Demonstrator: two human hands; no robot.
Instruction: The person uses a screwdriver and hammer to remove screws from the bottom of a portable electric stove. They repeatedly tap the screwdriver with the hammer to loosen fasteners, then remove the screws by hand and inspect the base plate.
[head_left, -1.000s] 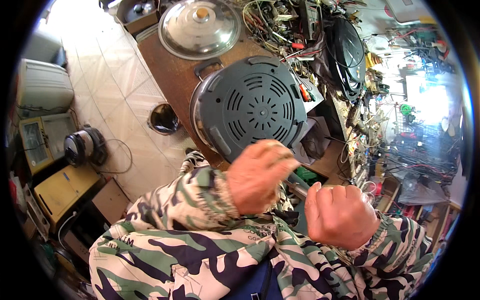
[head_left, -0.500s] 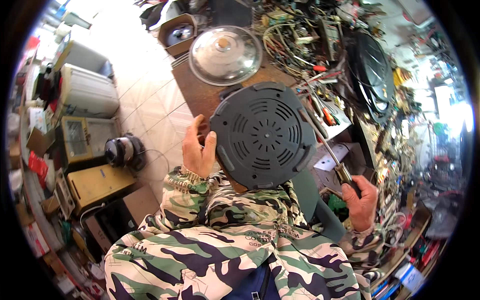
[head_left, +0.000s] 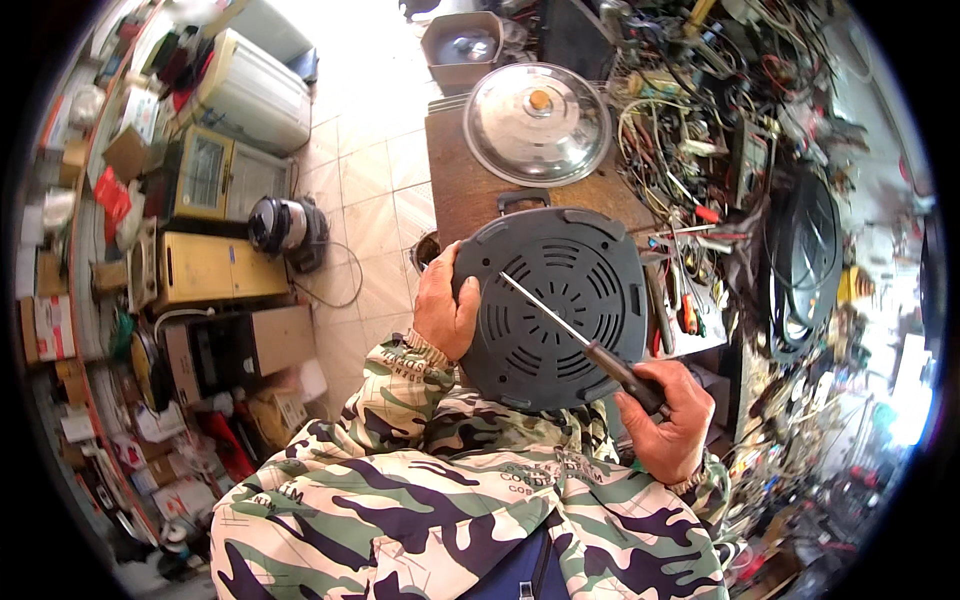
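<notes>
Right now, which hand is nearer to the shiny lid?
Left. The left hand is at the black base, below and left of the lid; the right hand, holding a screwdriver, is farther, below and right.

Tabletop: brown wood, scuffed. Near its far left corner, one round shiny lid with an orange-brown knob, lying knob up. Toward the right edge, one heap of tangled cables, with one red-ended tool among them. Nearer, at the right, assorted hand tools, some orange-handled. Upturned dark pot base over the near end; whether the tabletop bears it cannot be told.

Floor: pale tiles. Left of the tabletop's left edge, one cooker, its dark cord looped beside it.
</notes>
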